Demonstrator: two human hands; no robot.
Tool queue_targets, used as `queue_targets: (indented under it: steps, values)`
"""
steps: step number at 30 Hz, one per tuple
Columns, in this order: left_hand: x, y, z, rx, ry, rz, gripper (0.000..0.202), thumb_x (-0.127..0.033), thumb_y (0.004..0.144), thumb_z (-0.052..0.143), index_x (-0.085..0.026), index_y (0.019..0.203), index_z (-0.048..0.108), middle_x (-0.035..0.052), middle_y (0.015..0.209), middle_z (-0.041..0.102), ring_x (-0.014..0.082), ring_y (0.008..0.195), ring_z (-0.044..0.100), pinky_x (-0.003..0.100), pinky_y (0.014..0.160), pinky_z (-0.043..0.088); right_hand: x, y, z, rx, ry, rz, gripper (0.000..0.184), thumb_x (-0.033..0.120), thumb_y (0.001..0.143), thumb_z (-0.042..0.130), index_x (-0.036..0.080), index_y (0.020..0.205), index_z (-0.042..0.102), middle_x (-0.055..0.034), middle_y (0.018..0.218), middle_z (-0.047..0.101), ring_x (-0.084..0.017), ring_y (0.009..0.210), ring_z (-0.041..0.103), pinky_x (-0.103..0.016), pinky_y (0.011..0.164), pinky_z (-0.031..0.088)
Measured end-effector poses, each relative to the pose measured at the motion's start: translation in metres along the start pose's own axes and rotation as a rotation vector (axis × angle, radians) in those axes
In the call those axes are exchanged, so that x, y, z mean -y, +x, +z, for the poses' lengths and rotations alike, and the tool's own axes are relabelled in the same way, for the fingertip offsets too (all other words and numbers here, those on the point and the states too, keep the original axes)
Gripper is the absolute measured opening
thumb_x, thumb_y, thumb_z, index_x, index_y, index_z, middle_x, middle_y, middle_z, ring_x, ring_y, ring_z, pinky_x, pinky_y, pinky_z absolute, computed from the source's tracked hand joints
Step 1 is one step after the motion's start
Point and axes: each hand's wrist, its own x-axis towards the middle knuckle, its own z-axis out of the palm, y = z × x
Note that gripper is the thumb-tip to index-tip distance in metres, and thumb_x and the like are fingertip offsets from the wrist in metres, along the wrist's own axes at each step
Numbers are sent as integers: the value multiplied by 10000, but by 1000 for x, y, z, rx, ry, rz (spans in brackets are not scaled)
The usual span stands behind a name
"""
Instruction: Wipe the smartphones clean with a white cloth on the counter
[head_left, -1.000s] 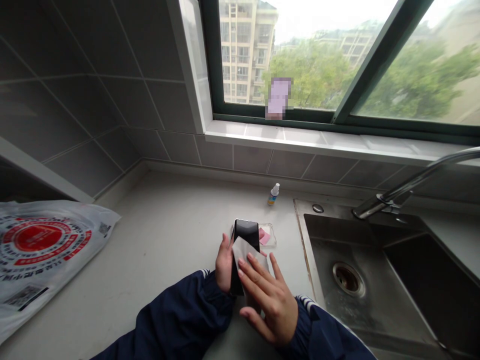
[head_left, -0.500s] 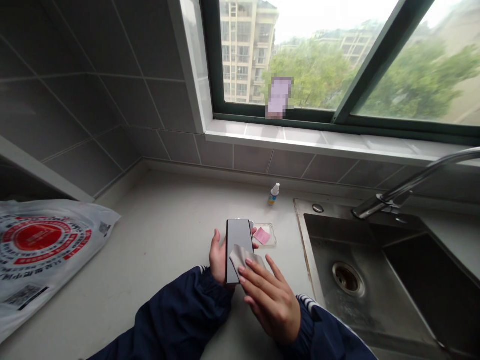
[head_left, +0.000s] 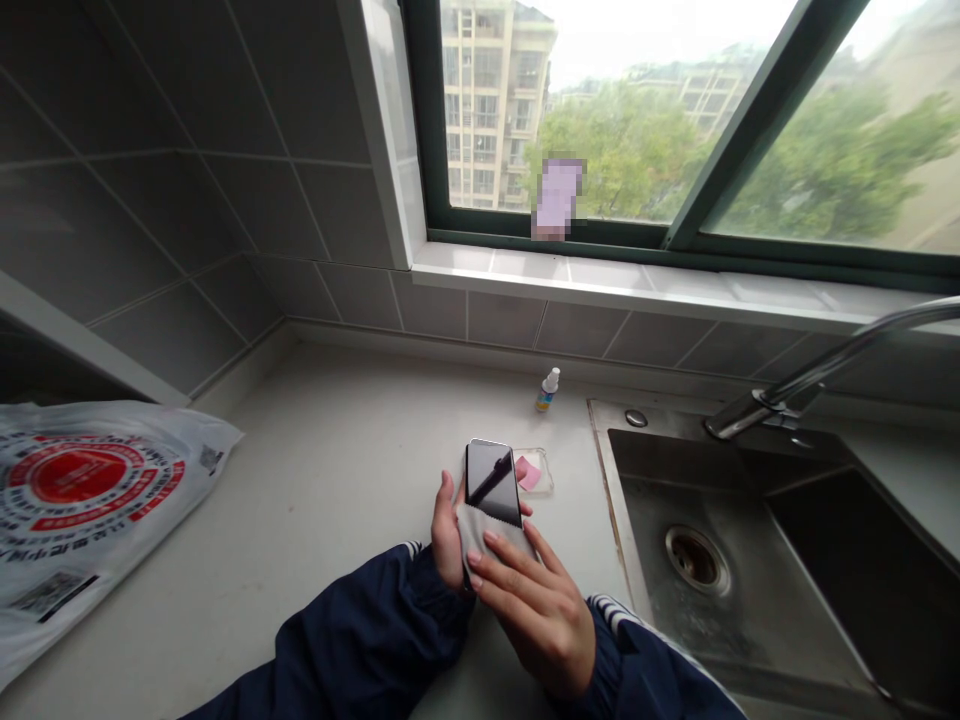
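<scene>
A smartphone point(head_left: 492, 478) with a dark, glossy screen lies in my left hand point(head_left: 446, 535), the thumb along its left edge and fingertips showing at its right edge. Over the lower part of the screen my right hand point(head_left: 540, 605) presses a grey cloth point(head_left: 480, 535) with a zigzag edge, its fingers laid across the cloth. Just beyond the phone, on the counter, a clear phone case point(head_left: 551, 470) is partly hidden by the phone and holds a pink piece of cloth or paper point(head_left: 529, 474). A small spray bottle point(head_left: 547, 390) with a white cap stands farther back.
To the right is a steel sink point(head_left: 660, 610) with a chrome faucet point(head_left: 780, 390) reaching over it. A white plastic bag point(head_left: 105, 500) with red print lies on the counter point(head_left: 337, 430) at the left. A tiled wall and windowsill point(head_left: 600, 278) run behind.
The phone has shifted slightly right and tilted, and its screen now shows a dark reflection. My right hand and the cloth have slid lower on the screen, the cloth spreading across its width.
</scene>
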Motion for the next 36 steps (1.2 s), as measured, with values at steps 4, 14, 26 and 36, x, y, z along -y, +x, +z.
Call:
queue_targets:
  steps: [4, 14, 26, 36]
  values:
    - [5, -3, 0, -14, 59, 52, 760, -723, 864, 341, -77, 1137, 634, 174, 839, 714, 278, 700, 678, 404, 690, 499, 2, 1, 0, 12, -17, -23, 258, 140, 974, 495, 188, 1151, 677, -32, 1285, 639, -219, 1324, 488, -502, 1209, 226]
    - [-4, 1, 4, -27, -38, -7, 836, -736, 854, 346, -57, 1306, 532, 198, 922, 713, 324, 836, 686, 472, 820, 486, -10, -3, -3, 61, -4, -48, 319, 127, 980, 436, 158, 1237, 621, -67, 1337, 599, -222, 1363, 435, -506, 1186, 282]
    - [-6, 4, 0, 19, -29, -3, 820, -716, 871, 330, -61, 1316, 545, 200, 945, 715, 297, 798, 689, 418, 764, 513, -10, 2, -6, 17, 16, -49, 298, 96, 926, 493, 140, 1178, 646, -90, 1279, 643, -218, 1338, 470, -472, 1176, 315]
    - [8, -5, 2, -69, -32, -92, 824, -766, 822, 381, -45, 1088, 680, 155, 784, 726, 254, 715, 702, 373, 758, 527, 0, 1, -1, 71, -21, -9, 331, 162, 941, 516, 155, 1261, 601, -76, 1361, 582, -244, 1373, 427, -518, 1206, 218]
